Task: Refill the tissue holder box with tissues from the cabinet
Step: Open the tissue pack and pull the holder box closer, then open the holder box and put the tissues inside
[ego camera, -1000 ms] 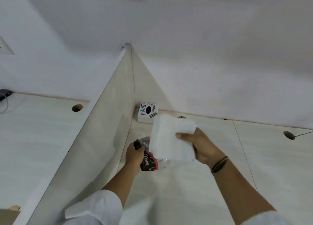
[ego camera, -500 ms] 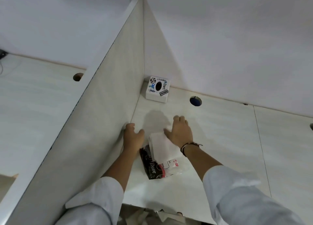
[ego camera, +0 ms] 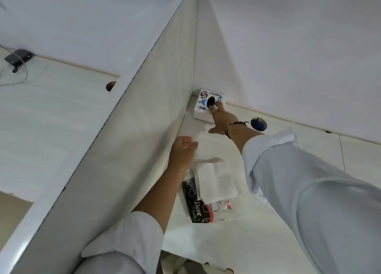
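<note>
The white tissue holder box (ego camera: 203, 104), with stickers and a dark oval opening on top, sits in the desk corner against the divider. My right hand (ego camera: 221, 119) reaches over it, fingertips touching its top beside the opening, holding nothing. A stack of white tissues (ego camera: 215, 180) lies on the desk on top of a clear and black Dove wrapper (ego camera: 198, 206). My left hand (ego camera: 184, 150) rests loosely curled on the desk beside the divider, just beyond the stack, with nothing in it.
A tall white divider panel (ego camera: 144, 119) runs along the left of the desk (ego camera: 237, 242). A round cable hole with a blue cap (ego camera: 258, 123) lies right of the box. On the neighbouring desk are another hole (ego camera: 110, 86) and a dark device with cables (ego camera: 18, 57).
The tissue stack was set down on the wrapper and released. My right hand then moved forward from the stack to the holder box. My left hand let go of the wrapper.
</note>
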Action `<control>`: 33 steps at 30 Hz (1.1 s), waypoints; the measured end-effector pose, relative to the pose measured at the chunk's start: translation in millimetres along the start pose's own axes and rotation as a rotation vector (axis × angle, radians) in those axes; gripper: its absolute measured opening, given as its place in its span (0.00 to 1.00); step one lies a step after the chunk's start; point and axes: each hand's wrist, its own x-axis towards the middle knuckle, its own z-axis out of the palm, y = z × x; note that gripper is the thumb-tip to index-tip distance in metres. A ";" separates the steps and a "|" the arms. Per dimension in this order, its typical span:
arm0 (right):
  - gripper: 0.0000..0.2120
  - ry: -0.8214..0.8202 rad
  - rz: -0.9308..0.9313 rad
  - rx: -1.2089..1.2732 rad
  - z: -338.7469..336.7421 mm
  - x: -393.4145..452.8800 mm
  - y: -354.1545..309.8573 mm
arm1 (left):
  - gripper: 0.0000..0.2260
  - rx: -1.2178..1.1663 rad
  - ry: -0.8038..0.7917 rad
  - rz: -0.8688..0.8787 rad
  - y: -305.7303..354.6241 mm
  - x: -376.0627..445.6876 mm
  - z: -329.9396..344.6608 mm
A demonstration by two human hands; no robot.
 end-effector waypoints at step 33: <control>0.25 -0.141 0.144 1.580 43.9 -320.4 -35.8 | 0.24 -0.150 -0.556 -0.058 -31.9 -113.0 -29.0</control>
